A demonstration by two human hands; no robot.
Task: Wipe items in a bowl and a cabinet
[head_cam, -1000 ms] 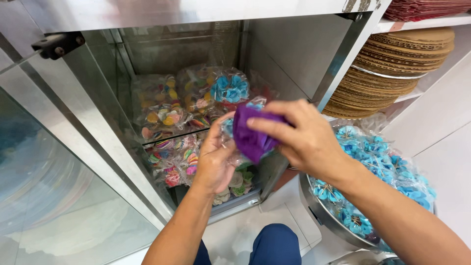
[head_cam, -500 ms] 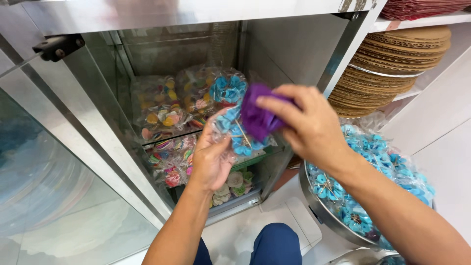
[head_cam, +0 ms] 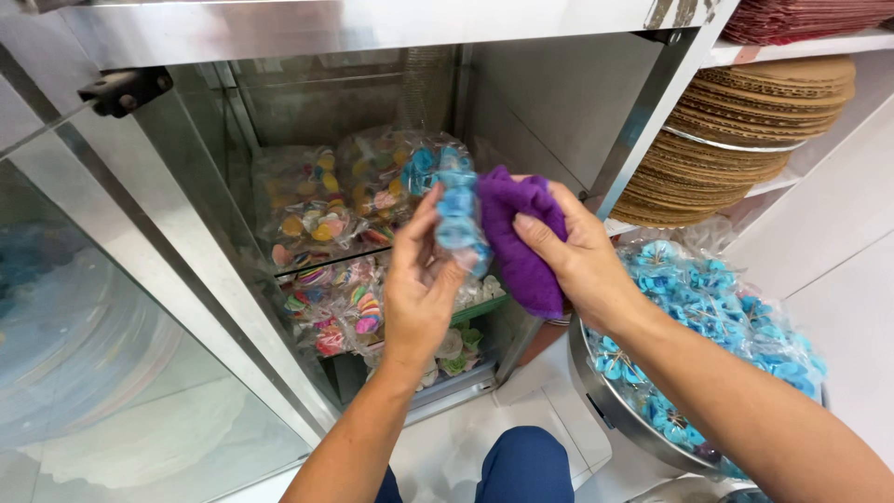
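Note:
My left hand (head_cam: 421, 300) grips a clear packet of small blue decorations (head_cam: 458, 216), lifted in front of the open metal-framed cabinet (head_cam: 279, 33). My right hand (head_cam: 579, 263) holds a purple cloth (head_cam: 518, 233) pressed against the packet's right side. Behind the hands, on the cabinet's shelves, lie clear bags of multicoloured decorations (head_cam: 321, 210), with more bags (head_cam: 340, 303) on the shelf below.
A metal bowl (head_cam: 610, 410) at lower right holds a large bag of blue decorations (head_cam: 708, 317). A stack of round brown cardboard discs (head_cam: 736, 130) sits on a white shelf to the right. The cabinet's glass door (head_cam: 112, 326) stands open at left. White floor lies below.
Both hands have risen and come out from the lower shelf. My left hand now holds the blue packet up, and the purple cloth in my right hand sits against it.

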